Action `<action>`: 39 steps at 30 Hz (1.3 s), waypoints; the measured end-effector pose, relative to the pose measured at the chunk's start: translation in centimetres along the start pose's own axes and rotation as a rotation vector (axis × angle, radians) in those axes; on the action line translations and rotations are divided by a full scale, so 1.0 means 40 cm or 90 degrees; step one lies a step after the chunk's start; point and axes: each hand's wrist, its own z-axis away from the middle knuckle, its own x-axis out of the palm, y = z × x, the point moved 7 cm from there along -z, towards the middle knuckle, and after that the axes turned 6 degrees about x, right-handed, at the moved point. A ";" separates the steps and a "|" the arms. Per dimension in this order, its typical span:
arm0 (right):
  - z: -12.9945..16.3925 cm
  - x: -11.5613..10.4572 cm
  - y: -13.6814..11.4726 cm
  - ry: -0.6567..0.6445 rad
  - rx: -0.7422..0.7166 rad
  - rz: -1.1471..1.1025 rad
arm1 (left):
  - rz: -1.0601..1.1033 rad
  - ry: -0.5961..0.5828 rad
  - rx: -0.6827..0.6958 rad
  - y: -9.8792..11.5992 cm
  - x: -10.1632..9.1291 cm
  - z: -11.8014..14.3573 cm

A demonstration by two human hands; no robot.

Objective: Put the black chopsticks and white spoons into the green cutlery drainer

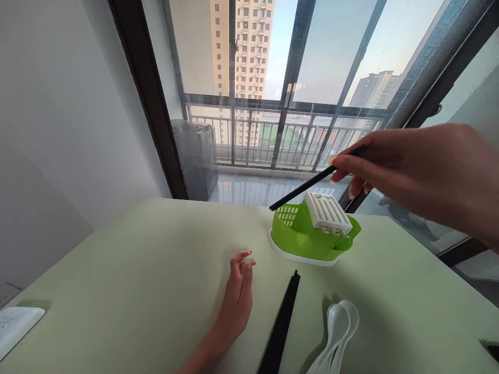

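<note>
My right hand point(393, 166) grips a black chopstick point(302, 188) near its upper end, between thumb and fingers. The stick slants down to the left, and its lower tip appears over the perforated left end of a green utensil holder point(304, 241). That holder has a white base and a slotted white top piece point(329, 212) with small hooks. My left hand point(237, 291) is low over the table, fingers loosely bent and a little apart, holding nothing. To its right lies a bundle of black chopsticks point(281, 324), with white spoons point(338, 327) beside them.
The pale green table point(156, 291) carries a white object point(17, 324) at the far left edge and a dark item point(490, 349) at the far right. Behind the table are a dark-framed glass door and a balcony with a grey appliance point(197, 158). A white wall stands left.
</note>
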 end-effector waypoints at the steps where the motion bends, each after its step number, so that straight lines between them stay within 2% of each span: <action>1: -0.006 -0.013 0.005 0.027 0.001 0.020 | -0.005 -0.005 -0.009 0.001 0.001 0.000; 3: -0.018 -0.022 0.014 0.062 -0.021 0.050 | -0.014 -0.012 -0.019 0.004 0.003 0.002; 5: -0.030 -0.001 0.032 0.052 -0.040 0.068 | -0.020 -0.014 -0.023 0.007 0.003 0.003; 11: -0.079 0.159 0.091 -0.112 -0.045 0.069 | -0.028 -0.019 -0.031 -0.003 0.008 0.004; 16: -0.119 0.283 0.135 -0.252 0.011 0.056 | -0.037 -0.019 -0.020 -0.005 0.012 0.004; 18: -0.135 0.316 0.151 -0.280 0.015 0.055 | -0.034 -0.024 -0.015 -0.003 0.014 0.005; 21: -0.161 0.345 0.167 -0.276 -0.001 0.061 | -0.042 -0.033 -0.007 0.000 0.016 0.006; 24: -0.183 0.361 0.173 -0.253 -0.017 0.068 | -0.063 -0.035 0.004 0.007 0.015 0.006; 29: -0.202 0.371 0.189 -0.212 0.030 0.137 | -0.080 -0.045 0.019 0.026 0.017 0.004; 33: -0.192 0.344 0.184 -0.143 0.064 0.176 | -0.077 -0.055 0.015 0.032 0.019 0.004; 36: -0.154 0.303 0.137 -0.086 0.030 0.184 | -0.074 -0.057 0.017 0.029 0.020 0.004; 38: -0.110 0.283 0.082 -0.094 -0.038 0.165 | -0.081 -0.059 0.017 0.027 0.020 0.005; 39: -0.081 0.276 0.044 -0.107 -0.106 0.149 | -0.086 -0.060 0.017 0.027 0.021 0.005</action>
